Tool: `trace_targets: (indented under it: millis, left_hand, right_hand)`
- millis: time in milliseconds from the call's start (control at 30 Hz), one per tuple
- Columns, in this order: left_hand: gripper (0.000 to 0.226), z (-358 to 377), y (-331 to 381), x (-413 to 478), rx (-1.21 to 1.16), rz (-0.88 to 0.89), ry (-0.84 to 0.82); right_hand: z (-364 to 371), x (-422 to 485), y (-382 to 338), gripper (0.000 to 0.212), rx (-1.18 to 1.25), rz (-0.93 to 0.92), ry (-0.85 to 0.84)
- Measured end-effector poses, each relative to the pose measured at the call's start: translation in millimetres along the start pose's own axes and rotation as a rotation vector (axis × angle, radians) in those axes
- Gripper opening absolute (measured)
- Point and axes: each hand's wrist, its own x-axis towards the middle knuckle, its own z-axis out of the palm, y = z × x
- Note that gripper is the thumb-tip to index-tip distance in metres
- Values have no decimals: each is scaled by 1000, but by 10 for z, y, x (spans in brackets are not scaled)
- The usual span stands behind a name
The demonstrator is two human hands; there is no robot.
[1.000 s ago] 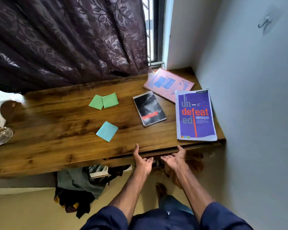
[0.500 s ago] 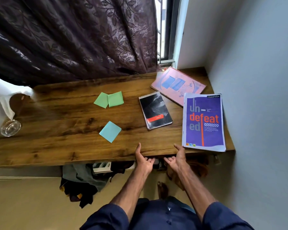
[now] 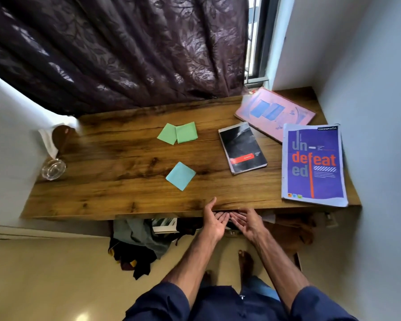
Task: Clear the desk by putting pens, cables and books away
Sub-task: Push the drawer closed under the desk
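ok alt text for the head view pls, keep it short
Seen from above, the left hand and right hand reach, open and palms up, under the front edge of a wooden desk. On it lie a purple notebook, a black notepad, a pink book, two green sticky notes and a blue sticky note.

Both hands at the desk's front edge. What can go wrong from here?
Purple 'Undefeated' notebook lies right at the front edge of the wooden desk; a jolt from the left hand or right hand just below might drop it. Clear glass ashtray sits at the left edge, easily knocked off.
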Motion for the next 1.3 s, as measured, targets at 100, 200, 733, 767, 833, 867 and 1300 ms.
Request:
trace_targets:
  millis: [100, 200, 733, 767, 833, 867, 1300]
  left_hand:
    - [62, -253, 213, -37, 144, 37, -1]
    - [44, -636, 496, -2, 309, 51, -22]
    - [24, -3228, 2676, -117, 447, -9, -50]
    - [23, -3321, 2742, -106, 406, -15, -41]
    - [26, -3486, 2856, -58, 325, -15, -23]
    - [31, -3560, 2901, -30, 282, -20, -13]
    - [58, -3842, 3694, 764, -266, 61, 101]
  right_hand:
    - [232, -55, 220, 30, -44, 25, -12]
    - [530, -135, 489, 24, -52, 53, -51]
    - [2059, -610, 2926, 20, 112, 39, -110]
    - [2087, -614, 3004, 22, 123, 36, -105]
    - [2165, -591, 3127, 26, 141, 30, -95]
    - [2205, -568, 3173, 28, 140, 32, -93]
    - [2842, 558, 3468, 82, 341, 31, -60]
